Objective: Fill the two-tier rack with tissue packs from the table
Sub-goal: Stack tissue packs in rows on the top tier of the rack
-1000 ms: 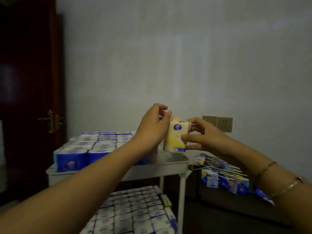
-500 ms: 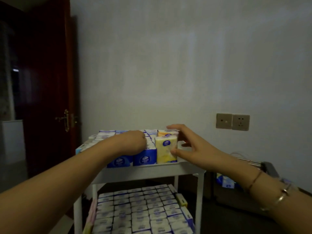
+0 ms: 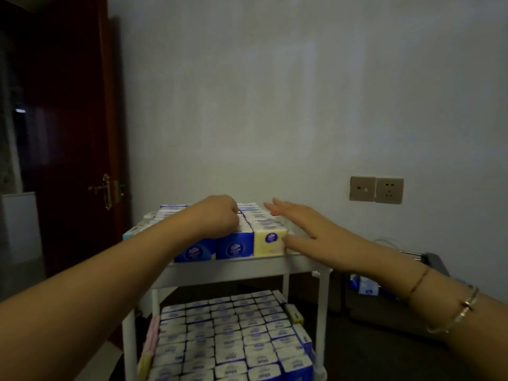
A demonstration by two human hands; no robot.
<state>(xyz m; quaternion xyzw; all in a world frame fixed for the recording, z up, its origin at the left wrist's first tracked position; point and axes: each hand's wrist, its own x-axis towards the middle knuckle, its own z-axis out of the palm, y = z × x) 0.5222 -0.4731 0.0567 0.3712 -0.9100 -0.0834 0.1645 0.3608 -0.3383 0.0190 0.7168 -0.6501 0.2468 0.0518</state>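
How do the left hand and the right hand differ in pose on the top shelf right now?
The left hand is curled, knuckles up, on top of the blue packs; the right hand lies flat with straight fingers. The left sits over the packs, while the right presses the side of the yellow pack at the row's end. Only the right wrist wears bracelets. Both rest on the rack.

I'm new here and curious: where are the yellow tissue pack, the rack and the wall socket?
yellow tissue pack [image 3: 270, 241]: head view, front face.
rack [image 3: 233, 270]: head view, top tier's front rim.
wall socket [image 3: 389, 190]: head view, right plate.
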